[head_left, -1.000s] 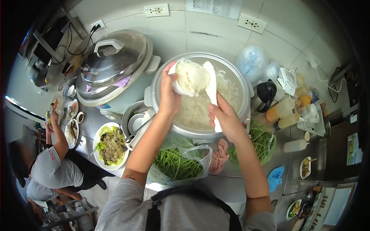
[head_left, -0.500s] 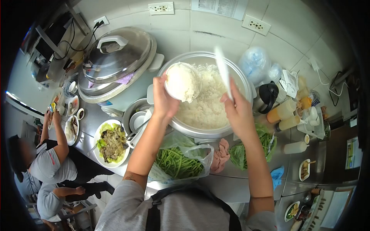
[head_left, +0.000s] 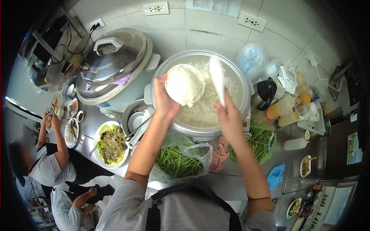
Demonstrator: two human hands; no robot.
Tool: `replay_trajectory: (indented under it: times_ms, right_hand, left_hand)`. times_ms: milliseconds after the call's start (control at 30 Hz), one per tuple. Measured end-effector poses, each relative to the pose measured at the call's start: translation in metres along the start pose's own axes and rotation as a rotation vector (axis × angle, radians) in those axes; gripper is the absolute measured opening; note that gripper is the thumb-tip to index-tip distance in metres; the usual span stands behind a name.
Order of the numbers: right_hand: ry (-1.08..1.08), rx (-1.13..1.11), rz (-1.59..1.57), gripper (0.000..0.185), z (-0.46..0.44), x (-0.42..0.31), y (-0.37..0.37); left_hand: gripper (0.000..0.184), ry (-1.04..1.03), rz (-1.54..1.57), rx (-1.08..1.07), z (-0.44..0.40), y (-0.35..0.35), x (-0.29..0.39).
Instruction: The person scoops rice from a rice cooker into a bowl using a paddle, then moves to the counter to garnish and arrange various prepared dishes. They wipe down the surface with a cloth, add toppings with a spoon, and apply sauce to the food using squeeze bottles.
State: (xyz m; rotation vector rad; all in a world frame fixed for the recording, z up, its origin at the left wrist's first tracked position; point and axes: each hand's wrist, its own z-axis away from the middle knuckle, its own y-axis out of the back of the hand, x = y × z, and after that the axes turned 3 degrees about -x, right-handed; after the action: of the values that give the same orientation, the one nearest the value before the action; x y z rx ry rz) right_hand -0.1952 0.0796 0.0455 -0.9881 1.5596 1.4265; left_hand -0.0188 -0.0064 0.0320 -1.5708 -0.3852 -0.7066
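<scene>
Against the mounded rice [head_left: 184,81] a second ago, the rice paddle [head_left: 217,79] now stands clear, gripped by the right hand [head_left: 228,115] over the rice pot [head_left: 196,131]. The left hand [head_left: 165,101] clasps the bowl [head_left: 204,86], apparently filled, above the pot's left half; string beans [head_left: 179,162] lie on the desk [head_left: 231,188] before the pot, tiled wall [head_left: 216,25] behind.

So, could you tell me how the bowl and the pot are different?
The bowl is small and white; the pot is large and silvery. The bowl is in the left hand; the pot stands beneath. Rice heaps above the bowl's rim but lies below the pot's. Both hold rice.
</scene>
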Motion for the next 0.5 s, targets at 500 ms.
replay_trajectory:
  times_ms: [500]
  right_hand:
    - [0.376,-0.275,0.526,0.059,-0.016,-0.039,0.059]
  left_hand:
    - [0.062,0.134,-0.040,-0.081,0.009,0.000,0.011]
